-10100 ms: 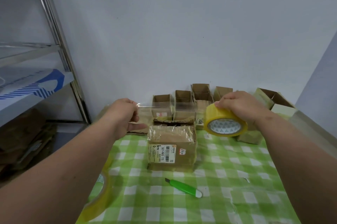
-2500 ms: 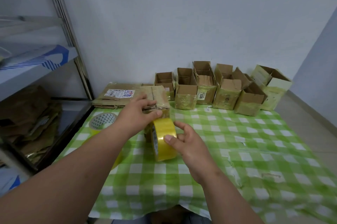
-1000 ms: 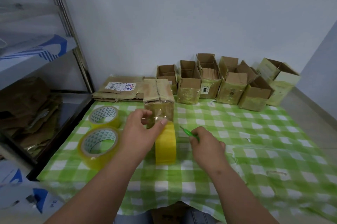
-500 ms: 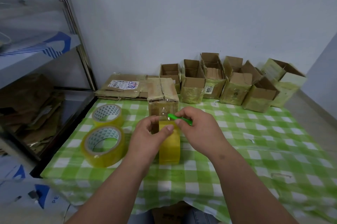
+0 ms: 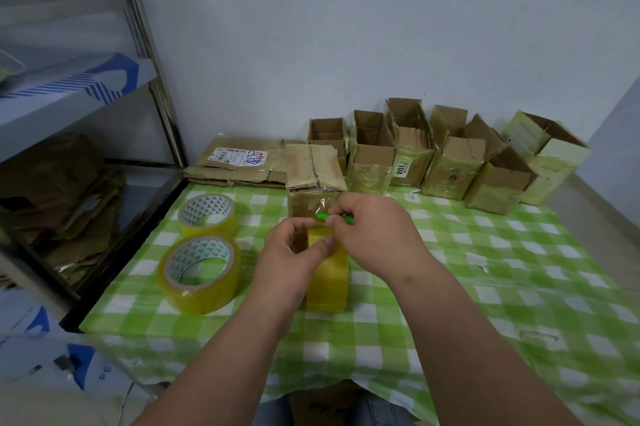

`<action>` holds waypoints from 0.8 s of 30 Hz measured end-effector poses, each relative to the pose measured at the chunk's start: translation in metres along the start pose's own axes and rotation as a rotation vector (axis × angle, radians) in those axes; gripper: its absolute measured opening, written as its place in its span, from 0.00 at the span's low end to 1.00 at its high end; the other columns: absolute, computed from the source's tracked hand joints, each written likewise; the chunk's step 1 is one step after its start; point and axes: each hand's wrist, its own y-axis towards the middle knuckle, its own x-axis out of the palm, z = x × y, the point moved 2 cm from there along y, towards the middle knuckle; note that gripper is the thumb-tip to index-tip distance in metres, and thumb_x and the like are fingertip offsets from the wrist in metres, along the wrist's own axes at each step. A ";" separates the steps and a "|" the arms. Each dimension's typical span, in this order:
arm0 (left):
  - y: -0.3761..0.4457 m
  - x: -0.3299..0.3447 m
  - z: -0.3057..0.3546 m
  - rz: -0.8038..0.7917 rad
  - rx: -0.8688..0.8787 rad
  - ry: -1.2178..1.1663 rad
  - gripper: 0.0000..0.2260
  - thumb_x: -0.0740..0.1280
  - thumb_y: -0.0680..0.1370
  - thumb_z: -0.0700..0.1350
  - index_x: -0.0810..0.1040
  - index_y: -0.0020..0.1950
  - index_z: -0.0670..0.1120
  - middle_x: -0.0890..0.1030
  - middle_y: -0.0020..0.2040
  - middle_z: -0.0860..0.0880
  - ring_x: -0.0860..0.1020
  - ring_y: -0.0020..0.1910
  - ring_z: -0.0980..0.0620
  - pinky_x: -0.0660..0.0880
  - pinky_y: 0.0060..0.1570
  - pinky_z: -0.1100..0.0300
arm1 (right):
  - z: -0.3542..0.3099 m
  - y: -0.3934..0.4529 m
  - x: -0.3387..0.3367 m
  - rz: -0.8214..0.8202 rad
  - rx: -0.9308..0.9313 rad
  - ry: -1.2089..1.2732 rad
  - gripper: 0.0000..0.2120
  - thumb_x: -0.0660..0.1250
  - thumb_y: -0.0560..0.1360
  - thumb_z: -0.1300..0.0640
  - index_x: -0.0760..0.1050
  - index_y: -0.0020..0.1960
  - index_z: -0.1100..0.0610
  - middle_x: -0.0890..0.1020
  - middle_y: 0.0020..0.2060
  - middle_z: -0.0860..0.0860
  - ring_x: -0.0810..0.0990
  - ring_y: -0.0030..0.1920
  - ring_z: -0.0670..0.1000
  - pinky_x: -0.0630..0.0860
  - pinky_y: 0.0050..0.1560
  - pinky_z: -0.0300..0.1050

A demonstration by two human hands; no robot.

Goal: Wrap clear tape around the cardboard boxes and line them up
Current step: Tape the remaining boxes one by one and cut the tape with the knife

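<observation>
Cutting the tape free from a wrapped box, mid-table; more boxes already lined up at the far edge.

Six open boxes (image 5: 446,155), most with a tape sheen on their sides, stand in a loose row along the far edge of the table (image 5: 519,287), by the wall. The box in hand (image 5: 313,183) stands nearer the middle, taped on its near face, not yet in the row; judged to need only its tape cut before joining it. Flattened cardboard (image 5: 239,164) at the far left corner looks unwrapped. Left hand (image 5: 294,259): fingers curled, pinching the tape strip above the upright tape roll (image 5: 327,281). Right hand (image 5: 374,235): fingers clenched around a green cutter (image 5: 323,216), tip at the strip. Two spare rolls (image 5: 202,259) lie flat near the left edge.
</observation>
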 end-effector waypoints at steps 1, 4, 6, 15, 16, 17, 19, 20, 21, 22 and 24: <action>0.000 0.000 0.000 0.001 0.000 0.005 0.13 0.76 0.72 0.50 0.79 0.53 0.58 0.79 0.58 0.50 0.78 0.56 0.53 0.70 0.47 0.61 | -0.002 0.001 0.001 -0.005 -0.009 -0.011 0.06 0.65 0.78 0.52 0.81 0.50 0.49 0.83 0.46 0.48 0.80 0.49 0.52 0.74 0.55 0.49; 0.000 -0.001 0.001 -0.013 0.006 0.020 0.13 0.75 0.72 0.51 0.78 0.54 0.58 0.79 0.57 0.51 0.78 0.56 0.54 0.70 0.47 0.61 | -0.004 0.002 0.002 -0.003 -0.019 -0.038 0.06 0.65 0.78 0.52 0.81 0.50 0.48 0.83 0.47 0.48 0.79 0.51 0.52 0.73 0.57 0.51; 0.001 -0.003 0.002 -0.019 0.008 0.027 0.13 0.75 0.72 0.51 0.78 0.55 0.57 0.79 0.57 0.51 0.77 0.56 0.55 0.70 0.46 0.61 | -0.001 0.002 0.001 0.001 -0.009 -0.057 0.06 0.65 0.78 0.51 0.81 0.50 0.48 0.83 0.46 0.47 0.80 0.49 0.52 0.74 0.55 0.50; 0.002 -0.002 0.006 -0.029 -0.014 0.018 0.11 0.75 0.72 0.51 0.77 0.51 0.58 0.79 0.54 0.49 0.79 0.52 0.49 0.72 0.45 0.57 | 0.036 -0.004 -0.010 0.019 0.130 -0.105 0.06 0.64 0.78 0.51 0.80 0.48 0.47 0.80 0.34 0.45 0.77 0.37 0.51 0.74 0.48 0.46; 0.002 -0.001 0.006 -0.032 -0.017 0.018 0.11 0.75 0.72 0.52 0.77 0.51 0.59 0.79 0.54 0.48 0.79 0.52 0.48 0.74 0.47 0.55 | 0.042 -0.004 -0.010 0.026 0.163 -0.089 0.06 0.64 0.78 0.51 0.80 0.47 0.47 0.79 0.33 0.45 0.77 0.36 0.51 0.74 0.47 0.46; 0.001 -0.001 0.007 -0.033 -0.021 0.017 0.13 0.76 0.69 0.54 0.78 0.50 0.60 0.80 0.54 0.48 0.79 0.53 0.47 0.76 0.49 0.52 | 0.048 -0.006 -0.009 0.040 0.194 -0.056 0.06 0.64 0.78 0.51 0.79 0.47 0.47 0.80 0.34 0.45 0.78 0.35 0.51 0.75 0.45 0.46; -0.002 0.000 0.009 -0.025 -0.024 0.018 0.16 0.74 0.64 0.59 0.77 0.50 0.62 0.80 0.54 0.49 0.80 0.53 0.46 0.78 0.54 0.48 | 0.059 -0.008 -0.005 0.068 0.250 0.031 0.05 0.64 0.78 0.50 0.79 0.47 0.47 0.81 0.37 0.47 0.80 0.37 0.52 0.77 0.46 0.48; -0.002 0.000 0.009 -0.023 -0.027 0.016 0.17 0.73 0.63 0.59 0.77 0.50 0.62 0.80 0.54 0.49 0.80 0.53 0.46 0.78 0.55 0.47 | 0.064 -0.009 -0.001 0.067 0.269 0.050 0.05 0.64 0.78 0.50 0.78 0.48 0.48 0.82 0.39 0.48 0.80 0.39 0.52 0.77 0.49 0.49; -0.002 -0.001 0.009 -0.020 -0.028 0.014 0.16 0.74 0.64 0.59 0.77 0.50 0.62 0.80 0.54 0.49 0.80 0.53 0.46 0.78 0.55 0.46 | 0.068 -0.010 0.004 0.049 0.281 0.040 0.05 0.63 0.79 0.50 0.78 0.50 0.48 0.82 0.41 0.48 0.81 0.43 0.52 0.75 0.54 0.50; -0.002 -0.001 0.009 -0.018 -0.025 0.013 0.15 0.75 0.66 0.57 0.77 0.51 0.61 0.80 0.54 0.49 0.80 0.53 0.46 0.78 0.55 0.46 | 0.072 -0.011 0.011 0.015 0.289 0.007 0.06 0.63 0.79 0.49 0.77 0.53 0.47 0.82 0.43 0.48 0.80 0.46 0.52 0.72 0.59 0.51; -0.002 -0.001 0.007 -0.011 -0.017 0.018 0.12 0.75 0.72 0.52 0.77 0.52 0.60 0.79 0.55 0.50 0.79 0.54 0.47 0.77 0.53 0.50 | 0.079 -0.013 0.025 -0.077 0.302 -0.079 0.09 0.62 0.80 0.48 0.76 0.59 0.46 0.81 0.49 0.47 0.79 0.52 0.52 0.66 0.62 0.50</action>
